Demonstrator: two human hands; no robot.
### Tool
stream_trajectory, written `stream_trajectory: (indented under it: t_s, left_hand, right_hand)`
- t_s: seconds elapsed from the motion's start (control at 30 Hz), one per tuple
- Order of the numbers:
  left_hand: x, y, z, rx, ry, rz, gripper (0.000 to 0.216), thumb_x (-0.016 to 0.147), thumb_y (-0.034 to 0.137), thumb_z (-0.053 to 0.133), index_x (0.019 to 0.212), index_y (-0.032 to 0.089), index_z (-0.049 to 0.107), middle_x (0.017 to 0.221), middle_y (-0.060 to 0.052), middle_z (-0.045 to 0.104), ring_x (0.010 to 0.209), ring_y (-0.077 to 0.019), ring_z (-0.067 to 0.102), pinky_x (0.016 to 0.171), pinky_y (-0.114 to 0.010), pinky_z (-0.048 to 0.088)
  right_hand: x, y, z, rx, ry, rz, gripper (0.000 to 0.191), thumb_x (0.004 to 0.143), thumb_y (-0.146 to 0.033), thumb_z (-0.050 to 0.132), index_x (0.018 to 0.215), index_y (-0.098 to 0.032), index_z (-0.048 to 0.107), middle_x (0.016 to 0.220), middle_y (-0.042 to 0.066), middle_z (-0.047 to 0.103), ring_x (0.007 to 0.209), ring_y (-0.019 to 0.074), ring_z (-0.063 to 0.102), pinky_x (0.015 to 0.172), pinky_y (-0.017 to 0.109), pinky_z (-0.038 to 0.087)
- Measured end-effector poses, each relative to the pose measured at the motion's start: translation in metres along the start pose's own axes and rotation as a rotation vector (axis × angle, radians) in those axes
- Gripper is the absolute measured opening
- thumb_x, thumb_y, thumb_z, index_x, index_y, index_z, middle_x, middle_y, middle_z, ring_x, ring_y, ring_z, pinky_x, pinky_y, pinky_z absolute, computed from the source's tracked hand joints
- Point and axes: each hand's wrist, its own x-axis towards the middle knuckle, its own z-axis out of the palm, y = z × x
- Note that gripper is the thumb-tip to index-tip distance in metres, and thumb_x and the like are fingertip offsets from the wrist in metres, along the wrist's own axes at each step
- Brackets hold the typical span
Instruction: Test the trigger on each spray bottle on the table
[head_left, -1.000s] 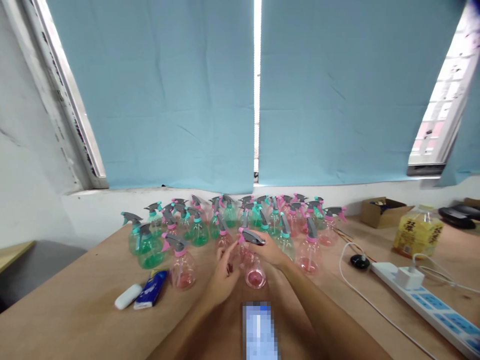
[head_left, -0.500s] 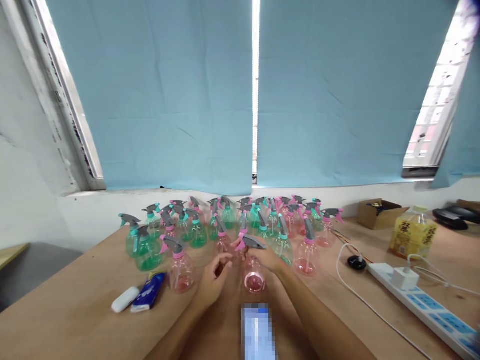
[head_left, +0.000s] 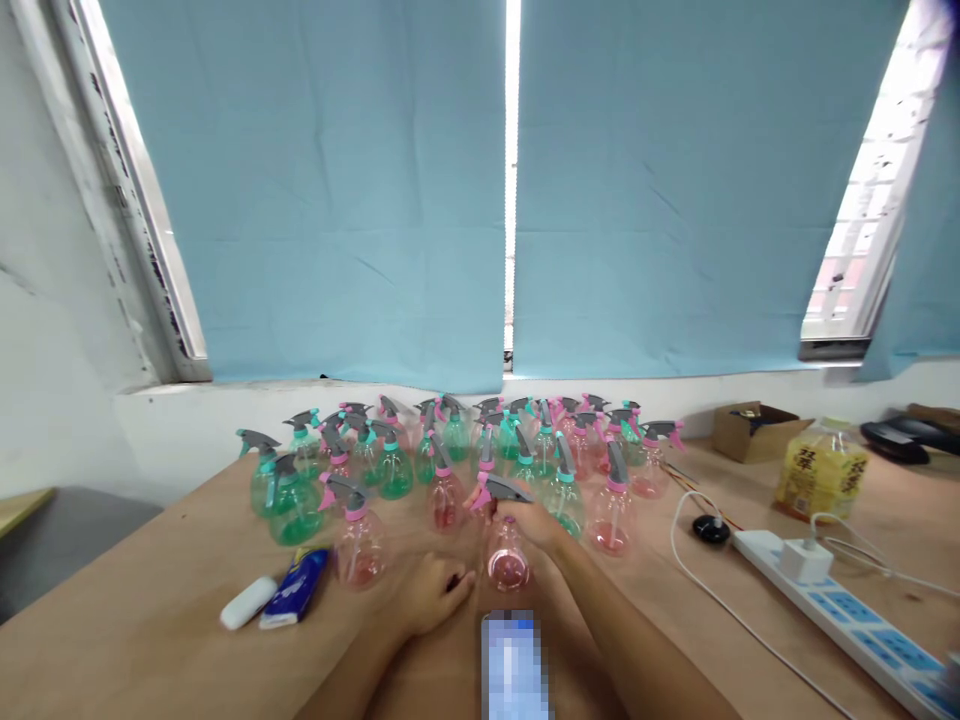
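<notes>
My right hand [head_left: 529,520] is closed round the neck of a clear pink spray bottle [head_left: 508,568], just under its grey trigger head with pink nozzle. This bottle is tilted, its round base turned towards me. My left hand [head_left: 431,597] rests low over the table to its left, fingers loosely curled and nothing visible in them. Another pink spray bottle [head_left: 446,500] stands just beyond, and one more pink spray bottle [head_left: 361,550] is on the left. A phone-like screen [head_left: 515,665], blurred out, lies in front of me.
Several green and pink spray bottles [head_left: 395,470] crowd the back of the wooden table [head_left: 150,600]. On the left lie a blue packet [head_left: 295,588] and a white case [head_left: 248,603]. To the right are a power strip [head_left: 855,605], cables, a yellow-labelled jug [head_left: 821,472] and a cardboard box [head_left: 757,432].
My left hand has drawn back from beside the bottle, down towards me, and its fingers have curled more. My right hand keeps its hold on the tilted spray bottle.
</notes>
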Motion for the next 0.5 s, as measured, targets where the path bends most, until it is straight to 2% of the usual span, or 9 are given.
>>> stream_trajectory:
  t_s: [0.2,0.5]
  left_hand:
    - [0.0005,0.0036,-0.0036,0.027,-0.022,-0.026,0.050,0.098,0.047,0.038,0.063,0.018,0.057,0.060,0.000,0.059,0.054,-0.0122,0.046,0.054,-0.028,0.021]
    - [-0.0011,-0.0016,0.0017,0.011,0.015,-0.008,0.051,0.099,0.050,0.037,0.065,0.019,0.061,0.063,-0.001,0.062,0.057,-0.0144,0.050,0.057,-0.028,0.024]
  right_hand:
    - [-0.0017,-0.0005,0.0039,0.042,0.024,0.016,0.032,0.059,-0.016,0.051,0.083,-0.020,0.072,0.070,0.001,0.066,0.064,0.0156,0.054,0.060,0.026,0.039]
    - [-0.0035,-0.0091,0.0054,-0.062,0.001,0.044,0.035,0.059,-0.017,0.051,0.085,-0.022,0.073,0.066,-0.001,0.064,0.061,0.0147,0.051,0.060,0.025,0.039]
